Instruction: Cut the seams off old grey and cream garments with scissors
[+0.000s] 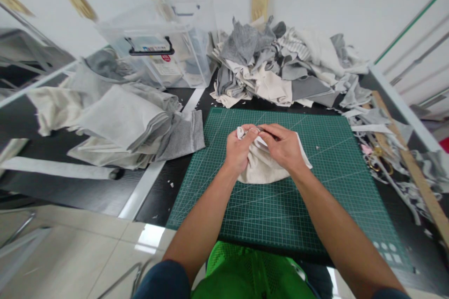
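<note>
A cream piece of cloth [264, 170] is bunched up over the green cutting mat [273, 217], its lower part spread toward me. My left hand [240, 149] is closed on the cloth's upper left, with the thumb pressed on top. From the other side, my right hand [286, 145] pinches the gathered edge, its fingertips almost meeting those of the left. Something small and dark shows between the fingertips; I cannot make out what it is. A white corner of the cloth sticks out beyond the right hand.
Folded grey and cream fabric [122, 117] lies left of the mat, near a rolled white strip [59, 168]. Behind stand a clear plastic box [185, 56] and a heap of scraps [252, 51]. Gold-handled scissors [377, 161] and a wooden strip [414, 168] lie at right.
</note>
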Demonstrator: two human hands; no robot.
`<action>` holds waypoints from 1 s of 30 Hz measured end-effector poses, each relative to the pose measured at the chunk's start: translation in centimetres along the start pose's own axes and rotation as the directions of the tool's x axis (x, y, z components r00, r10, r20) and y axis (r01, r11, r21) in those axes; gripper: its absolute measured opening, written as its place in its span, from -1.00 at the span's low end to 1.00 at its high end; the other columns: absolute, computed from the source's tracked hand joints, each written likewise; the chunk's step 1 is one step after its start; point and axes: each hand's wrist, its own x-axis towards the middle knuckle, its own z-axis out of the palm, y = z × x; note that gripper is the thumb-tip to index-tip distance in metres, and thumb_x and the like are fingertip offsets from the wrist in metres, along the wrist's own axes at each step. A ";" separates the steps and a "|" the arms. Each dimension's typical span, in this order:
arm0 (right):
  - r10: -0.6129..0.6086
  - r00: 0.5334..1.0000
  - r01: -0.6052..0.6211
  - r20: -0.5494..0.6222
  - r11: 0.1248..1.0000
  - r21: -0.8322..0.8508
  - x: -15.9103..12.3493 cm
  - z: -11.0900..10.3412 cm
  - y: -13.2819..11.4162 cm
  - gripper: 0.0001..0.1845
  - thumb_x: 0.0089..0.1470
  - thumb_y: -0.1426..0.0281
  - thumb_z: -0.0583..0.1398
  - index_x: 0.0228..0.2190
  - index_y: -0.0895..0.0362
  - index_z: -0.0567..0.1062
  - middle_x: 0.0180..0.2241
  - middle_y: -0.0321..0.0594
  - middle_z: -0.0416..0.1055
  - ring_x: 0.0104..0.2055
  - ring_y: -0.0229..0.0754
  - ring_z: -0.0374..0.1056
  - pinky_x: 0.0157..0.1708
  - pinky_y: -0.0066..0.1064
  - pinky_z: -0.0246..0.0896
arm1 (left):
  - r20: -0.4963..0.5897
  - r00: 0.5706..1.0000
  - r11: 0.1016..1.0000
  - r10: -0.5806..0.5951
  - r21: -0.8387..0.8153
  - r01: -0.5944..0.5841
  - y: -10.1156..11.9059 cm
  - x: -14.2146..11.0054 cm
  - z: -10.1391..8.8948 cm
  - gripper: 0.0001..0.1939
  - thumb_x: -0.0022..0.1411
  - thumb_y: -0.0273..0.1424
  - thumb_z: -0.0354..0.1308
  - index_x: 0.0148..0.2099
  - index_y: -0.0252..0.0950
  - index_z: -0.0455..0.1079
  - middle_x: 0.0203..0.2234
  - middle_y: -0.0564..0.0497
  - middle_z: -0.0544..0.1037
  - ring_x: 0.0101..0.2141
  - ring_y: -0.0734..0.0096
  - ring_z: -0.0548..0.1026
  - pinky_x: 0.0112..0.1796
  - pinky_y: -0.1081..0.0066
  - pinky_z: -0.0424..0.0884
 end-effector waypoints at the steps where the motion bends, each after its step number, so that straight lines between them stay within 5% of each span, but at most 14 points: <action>1: 0.017 1.000 -0.017 -0.016 1.000 0.016 0.1 0.0 0.1 -0.77 0.23 0.27 0.24 -0.15 0.04 0.65 -0.15 -0.18 0.62 -0.12 -0.13 0.51 -0.04 -0.24 0.41 | 0.000 1.000 1.000 0.004 -0.003 -0.004 0.1 0.0 0.0 -0.68 0.04 -0.17 0.47 -0.30 -0.28 0.52 -0.43 0.05 0.55 -0.41 0.47 0.49 -0.31 0.43 0.44; 5: 0.117 0.991 -0.111 -0.067 0.989 0.094 0.3 -0.4 0.1 -0.71 0.17 0.21 0.27 -0.12 0.10 0.58 -0.16 -0.16 0.59 -0.20 -0.16 0.48 -0.15 -0.28 0.42 | -0.011 1.000 1.000 0.019 -0.002 -0.019 0.2 0.0 0.1 -0.70 0.04 -0.20 0.47 -0.32 -0.29 0.52 -0.46 0.07 0.52 -0.44 0.51 0.44 -0.34 0.46 0.40; 12: 0.228 0.973 -0.231 0.042 0.962 0.146 0.3 -0.3 -0.7 -0.71 0.08 0.14 0.34 -0.33 0.12 0.58 -0.45 -0.29 0.49 -0.46 -0.29 0.28 -0.45 -0.43 0.21 | -0.026 0.999 0.998 0.019 0.066 -0.018 0.0 0.2 0.2 -0.77 0.05 -0.25 0.43 -0.32 -0.28 0.54 -0.39 0.03 0.57 -0.39 0.46 0.47 -0.29 0.42 0.40; 16: 0.322 0.947 -0.320 0.011 0.935 0.152 1.0 -2.4 1.3 -0.67 0.10 0.12 0.30 -0.35 0.15 0.61 -0.42 -0.22 0.54 -0.49 -0.28 0.28 -0.49 -0.42 0.17 | -0.008 1.000 0.999 0.009 0.031 -0.009 0.1 0.4 0.0 -0.80 0.09 -0.27 0.40 -0.33 -0.26 0.51 -0.46 0.07 0.51 -0.44 0.50 0.41 -0.34 0.46 0.35; 20: 0.455 0.877 -0.480 -0.155 0.848 -0.225 1.6 -6.3 4.6 -0.72 0.13 0.20 0.24 -0.40 0.16 0.60 -0.43 -0.11 0.55 -0.41 -0.14 0.42 -0.39 -0.36 0.26 | 0.045 0.997 0.991 -0.069 0.116 0.063 0.0 0.4 0.1 -0.80 0.19 -0.23 0.31 -0.36 -0.23 0.44 -0.53 0.09 0.44 -0.50 0.48 0.35 -0.40 0.47 0.30; 23: 0.526 0.827 -0.514 -0.198 0.564 -0.647 1.3 -8.1 6.9 -0.78 0.10 0.28 0.23 -0.40 0.17 0.61 -0.35 0.07 0.58 -0.23 0.06 0.51 -0.21 -0.23 0.32 | 0.131 0.991 0.923 -0.032 0.385 -0.021 -0.8 0.2 0.2 -0.83 0.22 -0.30 0.26 -0.39 -0.24 0.44 -0.51 0.08 0.46 -0.45 0.44 0.38 -0.36 0.46 0.30; 26: 0.602 0.757 -0.537 -0.253 0.354 -0.766 0.8 -8.2 8.6 -0.63 0.11 0.23 0.24 -0.19 0.27 0.61 -0.18 0.28 0.57 -0.10 0.18 0.53 -0.14 -0.17 0.35 | 0.274 0.962 0.754 0.007 0.630 -0.185 -2.1 -0.1 0.0 -0.89 0.22 -0.41 0.20 -0.38 -0.23 0.47 -0.53 0.08 0.47 -0.47 0.40 0.38 -0.37 0.44 0.29; 30: 0.645 0.758 -0.459 -0.100 0.417 -0.784 0.7 -7.6 9.3 -0.71 0.05 0.28 0.28 -0.25 0.23 0.62 -0.25 0.12 0.59 -0.17 0.05 0.54 -0.20 -0.30 0.32 | 0.364 0.931 0.605 0.034 0.733 -0.309 -3.6 -0.3 -0.3 -0.82 0.09 -0.57 0.19 -0.32 -0.21 0.54 -0.49 0.04 0.54 -0.46 0.32 0.45 -0.31 0.37 0.37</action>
